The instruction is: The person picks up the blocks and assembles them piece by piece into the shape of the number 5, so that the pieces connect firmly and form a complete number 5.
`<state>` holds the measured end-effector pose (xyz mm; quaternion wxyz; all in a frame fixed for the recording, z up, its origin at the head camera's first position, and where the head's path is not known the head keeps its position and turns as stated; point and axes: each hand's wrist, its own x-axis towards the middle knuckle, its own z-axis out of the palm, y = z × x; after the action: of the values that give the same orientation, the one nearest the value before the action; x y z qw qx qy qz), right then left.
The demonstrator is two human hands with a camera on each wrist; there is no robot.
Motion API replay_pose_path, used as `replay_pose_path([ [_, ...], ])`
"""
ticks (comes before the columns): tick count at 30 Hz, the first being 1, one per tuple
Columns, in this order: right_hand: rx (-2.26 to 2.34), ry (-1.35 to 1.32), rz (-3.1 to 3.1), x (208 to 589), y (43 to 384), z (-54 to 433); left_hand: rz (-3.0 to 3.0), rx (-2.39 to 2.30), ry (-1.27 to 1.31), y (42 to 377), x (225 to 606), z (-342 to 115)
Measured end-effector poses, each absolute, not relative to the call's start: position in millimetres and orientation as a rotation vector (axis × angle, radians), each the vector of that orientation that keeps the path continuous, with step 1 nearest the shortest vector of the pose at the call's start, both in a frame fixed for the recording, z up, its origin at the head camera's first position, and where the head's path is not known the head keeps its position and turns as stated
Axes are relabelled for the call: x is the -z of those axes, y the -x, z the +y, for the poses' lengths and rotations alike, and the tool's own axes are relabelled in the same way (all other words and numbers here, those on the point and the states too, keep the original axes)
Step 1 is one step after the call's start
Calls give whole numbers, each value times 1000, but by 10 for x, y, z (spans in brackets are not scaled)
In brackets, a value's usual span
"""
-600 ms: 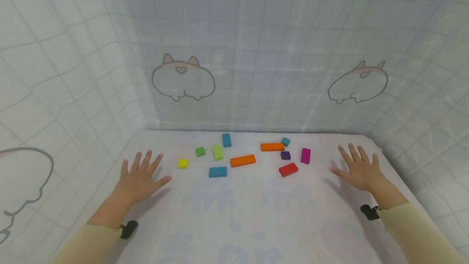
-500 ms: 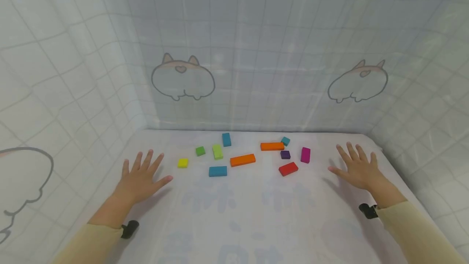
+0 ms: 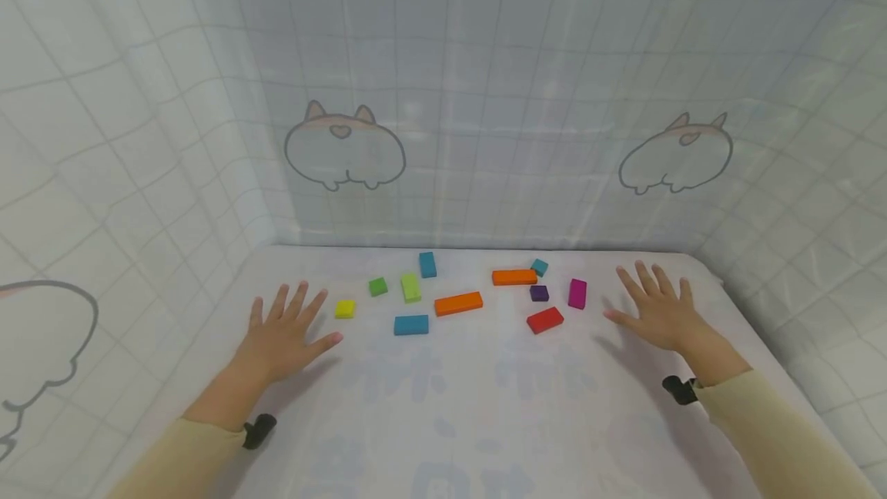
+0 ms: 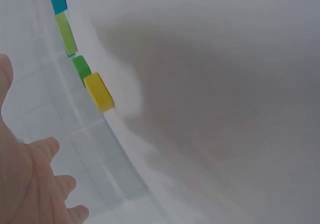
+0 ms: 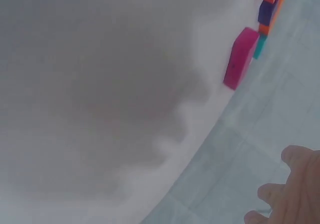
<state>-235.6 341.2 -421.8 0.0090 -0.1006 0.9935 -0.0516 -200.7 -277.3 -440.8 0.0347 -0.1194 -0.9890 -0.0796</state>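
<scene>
My left hand (image 3: pixel 280 341) hovers over the left of the table with its fingers spread, holding nothing. The yellow block (image 3: pixel 345 309) lies nearest to it, with a green block (image 3: pixel 377 286) and a lime block (image 3: pixel 410 288) farther right. On the other side my right hand (image 3: pixel 661 314), also spread and holding nothing, is above the table. Closest to that hand is the magenta block (image 3: pixel 577 293); a red block (image 3: pixel 545 320) and a purple block (image 3: pixel 539 293) lie left of it. In the wrist views each hand casts a broad shadow on the white surface.
Between the hands are two orange blocks, one in front (image 3: pixel 459 303) and one behind (image 3: pixel 514 277). Blue blocks lie at the front (image 3: pixel 412 325) and back (image 3: pixel 427 265), and a small teal block (image 3: pixel 540 267) at the back. Grid-patterned curtains (image 3: pixel 450 98) enclose the table (image 3: pixel 443 399).
Both hands have moved inward, the left one to the right and the right one to the left and slightly farther from the body. The blocks have stayed in place.
</scene>
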Motion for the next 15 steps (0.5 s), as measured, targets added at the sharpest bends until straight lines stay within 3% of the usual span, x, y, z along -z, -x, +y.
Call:
replay_pose_path([
  [15,130,332,3076,4175,2489,2968,-3056,196,408,2161,4348,-2400],
])
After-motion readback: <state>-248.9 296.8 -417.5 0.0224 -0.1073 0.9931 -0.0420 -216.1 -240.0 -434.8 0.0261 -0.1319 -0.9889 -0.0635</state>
